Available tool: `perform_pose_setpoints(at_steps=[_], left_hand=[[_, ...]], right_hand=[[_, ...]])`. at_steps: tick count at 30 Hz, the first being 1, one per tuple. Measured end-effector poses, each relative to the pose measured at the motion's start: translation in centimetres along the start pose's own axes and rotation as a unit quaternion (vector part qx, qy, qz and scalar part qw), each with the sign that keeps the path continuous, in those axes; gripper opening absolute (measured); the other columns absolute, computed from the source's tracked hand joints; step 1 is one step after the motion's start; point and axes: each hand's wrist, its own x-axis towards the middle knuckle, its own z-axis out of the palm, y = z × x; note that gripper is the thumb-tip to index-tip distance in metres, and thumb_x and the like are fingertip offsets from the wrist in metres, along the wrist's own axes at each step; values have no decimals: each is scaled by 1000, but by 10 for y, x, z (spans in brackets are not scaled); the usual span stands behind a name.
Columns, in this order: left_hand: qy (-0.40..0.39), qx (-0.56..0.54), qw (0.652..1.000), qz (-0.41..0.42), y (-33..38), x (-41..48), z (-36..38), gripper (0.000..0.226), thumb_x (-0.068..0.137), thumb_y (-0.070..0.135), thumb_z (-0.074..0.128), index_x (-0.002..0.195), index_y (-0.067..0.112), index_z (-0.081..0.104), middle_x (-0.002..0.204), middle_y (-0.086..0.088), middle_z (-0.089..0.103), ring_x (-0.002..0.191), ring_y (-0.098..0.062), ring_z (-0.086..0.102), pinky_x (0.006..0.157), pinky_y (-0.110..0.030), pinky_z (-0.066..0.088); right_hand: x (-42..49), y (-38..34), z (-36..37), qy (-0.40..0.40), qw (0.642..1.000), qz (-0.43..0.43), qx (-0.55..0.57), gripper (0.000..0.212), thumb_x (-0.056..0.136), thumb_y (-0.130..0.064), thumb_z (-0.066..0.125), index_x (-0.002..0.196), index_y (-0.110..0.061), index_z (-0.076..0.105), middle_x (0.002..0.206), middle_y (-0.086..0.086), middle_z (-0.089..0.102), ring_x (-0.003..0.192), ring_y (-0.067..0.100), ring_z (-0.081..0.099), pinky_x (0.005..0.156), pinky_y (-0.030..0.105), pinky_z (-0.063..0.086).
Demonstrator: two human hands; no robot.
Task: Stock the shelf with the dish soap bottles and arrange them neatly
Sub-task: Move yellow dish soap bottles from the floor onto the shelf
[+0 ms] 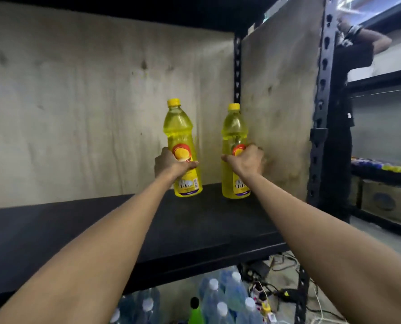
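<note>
At the back right corner of the black shelf (124, 230), both arms stretched forward. Left hand (169, 163) clenched round the label band of the left dish soap bottle (182, 146); right hand (246, 161) wrapped round the middle of the right dish soap bottle (234, 136). Each bottle straight ahead of its own hand, long axis near vertical, yellow cap up. Left one tipped a little, top leaning left, base seemingly just touching or barely clear of the shelf board, hard to tell which. Right one upright, base apparently down on the board, just beside the plywood side panel (279, 101) and close to the plywood back wall (77, 113).

Clear gap between the two, left bottle standing slightly nearer the front. Likely next: straightening and setting the left bottle down in line with the right, so that tilt and that gap are what matter.

Both bottles clear yellow plastic, filled with yellow liquid, waisted at the shoulder, red-and-yellow round label, barcode low on the left one. Rest of the shelf board bare to the left. Below, capped water bottles (220, 298).
</note>
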Motion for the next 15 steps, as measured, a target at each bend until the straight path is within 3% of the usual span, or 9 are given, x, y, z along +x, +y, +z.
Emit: perform_pose_setpoints(at_steps=[4, 10, 15], left_hand=[[-19, 17, 1000, 7, -34, 33, 28, 83, 58, 52, 90, 123, 15, 53, 122, -8, 65, 110, -30, 64, 90, -39, 54], [-46, -21, 997, 51, -41, 53, 60, 79, 57, 49, 91, 120, 18, 53, 118, -3, 66, 107, -26, 64, 79, -30, 48], [-94, -65, 991, 64, -43, 49, 76, 89, 67, 44, 88, 139, 21, 41, 128, -2, 61, 110, -22, 61, 93, -37, 51]], right_hand=[[24, 14, 38, 11, 1000, 8, 0, 72, 62, -58, 84, 113, -11, 65, 116, 14, 64, 104, 35, 64, 84, 40, 56], [45, 32, 64, 21, 1000, -8, -5, 77, 72, -53, 80, 128, -9, 51, 128, 15, 52, 121, 37, 53, 95, 45, 48], [55, 40, 61, -29, 999, -18, -10, 74, 76, -50, 78, 131, -9, 53, 133, 16, 58, 124, 36, 55, 98, 43, 49]])
